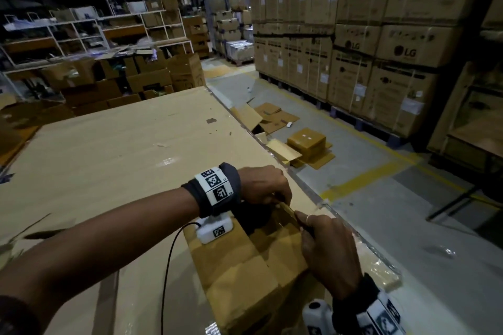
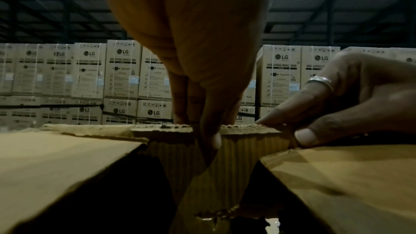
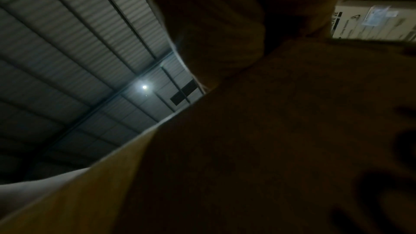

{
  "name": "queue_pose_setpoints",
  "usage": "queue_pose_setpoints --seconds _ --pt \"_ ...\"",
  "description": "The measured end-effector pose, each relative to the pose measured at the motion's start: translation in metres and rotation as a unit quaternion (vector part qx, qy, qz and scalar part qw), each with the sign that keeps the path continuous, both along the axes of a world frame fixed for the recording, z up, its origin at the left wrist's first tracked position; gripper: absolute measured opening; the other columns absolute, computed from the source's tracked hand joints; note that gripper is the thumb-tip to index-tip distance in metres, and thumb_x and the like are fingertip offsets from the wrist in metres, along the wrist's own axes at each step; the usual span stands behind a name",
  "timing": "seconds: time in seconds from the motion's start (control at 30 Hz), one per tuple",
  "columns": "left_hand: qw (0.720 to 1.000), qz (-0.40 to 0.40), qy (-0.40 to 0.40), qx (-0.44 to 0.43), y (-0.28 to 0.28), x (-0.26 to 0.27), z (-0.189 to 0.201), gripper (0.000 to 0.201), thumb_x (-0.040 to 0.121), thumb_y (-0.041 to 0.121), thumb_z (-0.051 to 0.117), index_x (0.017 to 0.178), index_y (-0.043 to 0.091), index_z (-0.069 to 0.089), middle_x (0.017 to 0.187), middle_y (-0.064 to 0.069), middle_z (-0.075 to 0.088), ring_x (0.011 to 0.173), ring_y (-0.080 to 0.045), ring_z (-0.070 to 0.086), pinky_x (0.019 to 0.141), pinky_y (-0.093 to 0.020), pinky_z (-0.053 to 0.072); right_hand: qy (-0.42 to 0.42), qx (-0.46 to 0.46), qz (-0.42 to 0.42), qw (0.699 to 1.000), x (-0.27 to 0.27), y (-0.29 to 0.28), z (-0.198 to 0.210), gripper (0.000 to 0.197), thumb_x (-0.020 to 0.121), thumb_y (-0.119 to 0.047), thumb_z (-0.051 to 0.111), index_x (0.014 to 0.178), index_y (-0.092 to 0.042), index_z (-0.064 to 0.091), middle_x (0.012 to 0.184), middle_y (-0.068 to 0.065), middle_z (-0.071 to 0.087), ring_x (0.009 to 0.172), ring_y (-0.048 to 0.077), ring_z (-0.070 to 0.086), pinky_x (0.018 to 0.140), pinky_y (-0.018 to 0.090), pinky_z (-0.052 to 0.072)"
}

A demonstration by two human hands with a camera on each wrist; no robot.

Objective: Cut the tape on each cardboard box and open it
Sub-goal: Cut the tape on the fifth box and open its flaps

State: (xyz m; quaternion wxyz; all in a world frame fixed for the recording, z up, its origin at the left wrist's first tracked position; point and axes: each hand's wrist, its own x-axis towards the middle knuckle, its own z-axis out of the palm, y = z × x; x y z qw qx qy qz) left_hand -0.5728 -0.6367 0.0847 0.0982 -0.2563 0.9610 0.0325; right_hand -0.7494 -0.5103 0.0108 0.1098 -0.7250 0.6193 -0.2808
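A brown cardboard box (image 1: 245,275) stands on the big cardboard-covered table (image 1: 109,158), near its right edge. The box's top is open, with a dark gap between the flaps. My left hand (image 1: 283,198) pinches the top edge of the far flap (image 1: 287,208). My right hand (image 1: 299,219), a ring on one finger, pinches the same edge just to the right. In the left wrist view the flap (image 2: 238,149) stands upright, with my left hand (image 2: 202,127) and my right hand (image 2: 292,127) pinching it. The right wrist view is dark, mostly filled by cardboard (image 3: 270,149). No cutter is visible.
Tall stacks of LG cartons (image 1: 381,49) on pallets line the right side. Flattened cardboard and a small closed box (image 1: 306,141) lie on the floor beside the table. Shelves and open boxes (image 1: 136,73) fill the back left. A black cable (image 1: 168,266) runs from my left wrist.
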Motion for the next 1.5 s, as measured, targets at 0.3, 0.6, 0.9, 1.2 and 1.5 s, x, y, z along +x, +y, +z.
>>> queue_pose_setpoints --seconds 0.3,0.6,0.9,1.2,1.5 --pt "0.992 0.122 -0.031 -0.02 -0.024 0.032 0.003 0.039 0.092 0.027 0.071 0.13 0.018 0.067 0.118 -0.006 0.073 0.107 -0.026 0.067 0.091 -0.038 0.054 0.087 0.065 0.141 0.984 -0.013 -0.015 0.029 0.049 0.096 -0.02 0.049 0.143 -0.036 0.047 0.112 -0.008 0.062 0.1 0.012 0.055 0.078 0.025 0.041" --pt "0.98 0.175 -0.067 0.062 -0.038 0.042 -0.012 0.036 0.098 0.034 0.063 0.129 0.016 0.067 0.115 -0.007 0.073 0.1 -0.029 0.067 0.089 -0.039 0.053 0.022 0.172 0.25 0.953 0.003 -0.049 0.015 0.075 0.1 -0.008 0.044 0.161 -0.029 0.005 0.156 0.003 0.041 0.135 0.019 0.047 0.11 0.03 0.039" --pt "0.977 0.204 -0.057 0.039 -0.032 0.036 0.004 0.035 0.094 0.042 0.068 0.118 0.018 0.072 0.107 -0.003 0.075 0.093 -0.023 0.069 0.081 -0.032 0.052 -0.06 0.111 0.201 0.971 -0.004 -0.056 -0.014 0.067 0.096 -0.016 0.053 0.155 -0.038 0.031 0.142 -0.006 0.055 0.127 0.015 0.051 0.108 0.034 0.044" --pt "0.925 0.345 0.158 0.038 0.077 0.092 0.059 0.056 0.087 0.05 0.071 0.138 0.03 0.058 0.127 0.012 0.067 0.114 -0.003 0.062 0.095 -0.028 0.055 0.012 0.012 0.244 0.969 -0.005 -0.011 0.028 0.049 0.097 -0.035 0.06 0.144 -0.036 0.047 0.145 -0.02 0.05 0.131 0.001 0.046 0.104 0.017 0.033" --pt "0.779 0.513 0.361 0.0 0.24 0.086 -0.056 0.09 0.069 0.094 0.048 0.146 0.047 0.043 0.162 0.02 0.024 0.143 0.0 0.028 0.117 -0.036 0.035 0.092 0.074 0.347 0.93 0.014 0.03 0.036 0.038 0.1 -0.013 0.053 0.135 -0.026 0.062 0.145 -0.009 0.056 0.135 0.004 0.047 0.103 0.001 0.019"
